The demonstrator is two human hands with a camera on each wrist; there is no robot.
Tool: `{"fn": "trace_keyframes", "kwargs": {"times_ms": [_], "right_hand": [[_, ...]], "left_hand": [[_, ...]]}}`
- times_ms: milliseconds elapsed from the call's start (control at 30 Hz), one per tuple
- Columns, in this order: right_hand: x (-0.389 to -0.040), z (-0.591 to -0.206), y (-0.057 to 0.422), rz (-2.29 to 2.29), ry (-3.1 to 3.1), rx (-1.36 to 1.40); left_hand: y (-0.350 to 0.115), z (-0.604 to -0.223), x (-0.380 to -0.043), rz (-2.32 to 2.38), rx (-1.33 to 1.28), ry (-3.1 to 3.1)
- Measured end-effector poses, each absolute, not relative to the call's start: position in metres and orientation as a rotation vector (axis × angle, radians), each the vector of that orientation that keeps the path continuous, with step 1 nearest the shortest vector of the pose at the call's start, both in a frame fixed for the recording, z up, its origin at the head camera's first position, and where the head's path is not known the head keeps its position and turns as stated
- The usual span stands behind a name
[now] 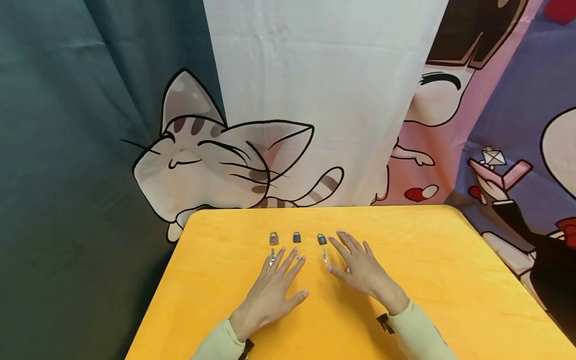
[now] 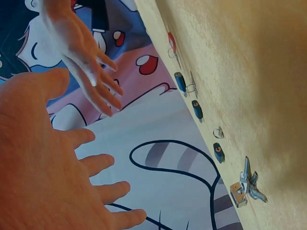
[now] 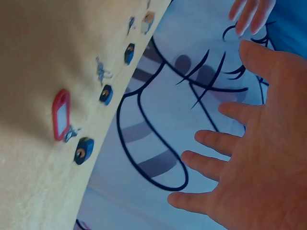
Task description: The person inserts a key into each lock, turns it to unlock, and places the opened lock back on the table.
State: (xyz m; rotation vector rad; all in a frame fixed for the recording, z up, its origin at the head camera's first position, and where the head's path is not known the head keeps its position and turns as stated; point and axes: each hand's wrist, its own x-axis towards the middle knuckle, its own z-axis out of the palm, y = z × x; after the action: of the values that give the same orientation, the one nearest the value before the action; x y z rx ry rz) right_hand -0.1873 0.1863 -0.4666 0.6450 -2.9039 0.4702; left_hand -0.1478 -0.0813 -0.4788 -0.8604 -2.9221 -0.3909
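From the head view, your right hand point(image 1: 365, 271) covers nearly all of the red tag point(image 3: 61, 115) and the end blue padlock point(image 3: 84, 150). Your left hand point(image 1: 270, 292) partly hides the left keys point(image 1: 272, 254) behind its fingers. The bottom edge cuts off your sleeves point(image 1: 425, 332). Your right wrist view crops your left hand to its fingers; the keys' teeth are too small to make out.

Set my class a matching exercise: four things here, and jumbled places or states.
1. Red plastic key tag
2. Tan-faced metal padlock
3. Bare left hand
4. Grey-striped cartoon cat

A. Fingers spread, holding nothing
B. Pictured on cloth behind the yellow table
C. Near the right wrist view's lowest blue metal padlock
D. Leftmost padlock in the head view

Pairs: 1-C, 2-D, 3-A, 4-B
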Motion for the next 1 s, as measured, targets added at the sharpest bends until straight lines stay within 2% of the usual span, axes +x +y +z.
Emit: {"fn": "trace_keyframes", "kwargs": {"times_ms": [333,1000], "right_hand": [[-0.204,-0.475,0.202,0.450,-2.877,0.597],[-0.231,-0.505,0.219,0.490,-3.003,0.268]], "left_hand": [[-0.073,-0.480,-0.146,-0.408,-0.885,-2.922],[-0.059,-0.484,-0.141,-0.494,-0.952,-2.953]]}}
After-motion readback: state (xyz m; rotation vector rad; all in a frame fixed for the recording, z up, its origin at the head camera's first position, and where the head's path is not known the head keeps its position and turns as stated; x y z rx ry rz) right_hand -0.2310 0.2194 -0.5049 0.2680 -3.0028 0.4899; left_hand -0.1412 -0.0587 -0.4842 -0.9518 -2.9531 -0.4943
